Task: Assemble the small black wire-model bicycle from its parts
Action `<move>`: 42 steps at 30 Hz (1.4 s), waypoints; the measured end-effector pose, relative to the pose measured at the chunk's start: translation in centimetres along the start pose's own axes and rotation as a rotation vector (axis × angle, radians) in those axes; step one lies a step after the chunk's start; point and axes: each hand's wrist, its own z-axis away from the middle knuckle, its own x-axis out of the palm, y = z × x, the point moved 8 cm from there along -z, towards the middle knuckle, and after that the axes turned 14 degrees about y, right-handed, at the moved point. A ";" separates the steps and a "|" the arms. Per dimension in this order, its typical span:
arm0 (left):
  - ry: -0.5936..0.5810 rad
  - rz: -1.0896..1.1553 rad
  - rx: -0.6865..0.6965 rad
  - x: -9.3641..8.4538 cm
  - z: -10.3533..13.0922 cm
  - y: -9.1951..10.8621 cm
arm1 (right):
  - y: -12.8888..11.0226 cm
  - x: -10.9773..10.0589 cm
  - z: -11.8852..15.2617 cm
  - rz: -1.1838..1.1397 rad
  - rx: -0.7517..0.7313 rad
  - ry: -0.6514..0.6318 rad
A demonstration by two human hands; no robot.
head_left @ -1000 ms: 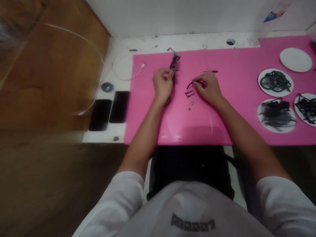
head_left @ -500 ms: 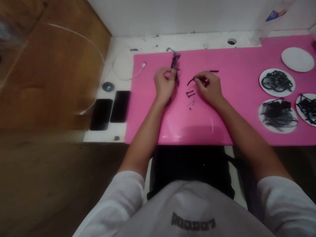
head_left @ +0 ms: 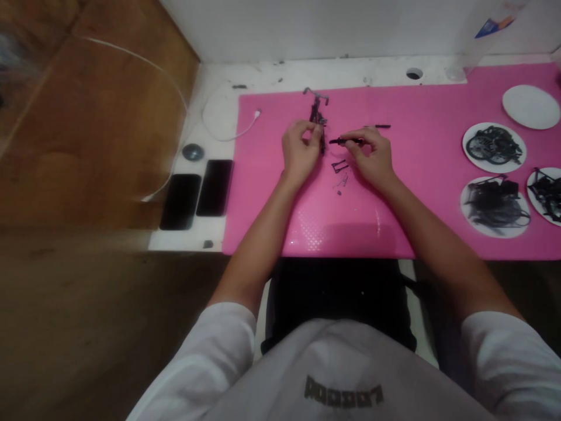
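Note:
My left hand [head_left: 302,146] is closed on a small dark bicycle-like model [head_left: 316,111], whose grey handlebar points toward the wall. To its right, my right hand [head_left: 370,153] pinches a thin black part [head_left: 337,141], its tip pointing left at the model with a gap between them. Just below the hands, a small black frame piece [head_left: 339,166] and a few tiny bits [head_left: 340,184] lie on the pink mat [head_left: 263,193]. A short black rod [head_left: 383,126] rests beyond my right hand.
White plates at the right carry black parts [head_left: 495,146]; another plate [head_left: 530,107] is bare. Two dark phones [head_left: 214,188], a round dark object [head_left: 193,152] and a white cable [head_left: 252,121] are at the left. A clear bottle [head_left: 486,38] stands at the back right.
My left hand and the model have shifted slightly right, and the model stands more upright in view. The part in my right hand has turned from a downward slant to nearly level.

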 end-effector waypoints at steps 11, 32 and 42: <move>-0.077 0.064 0.020 0.5 0.7 2.3 | -1.1 -0.6 -0.1 0.128 -0.103 0.050; -0.151 0.084 0.090 1.3 1.1 2.4 | -0.9 0.5 0.4 0.070 -0.077 -0.031; -0.166 0.134 0.003 1.0 1.0 2.9 | -0.3 -0.1 0.6 0.065 -0.047 0.045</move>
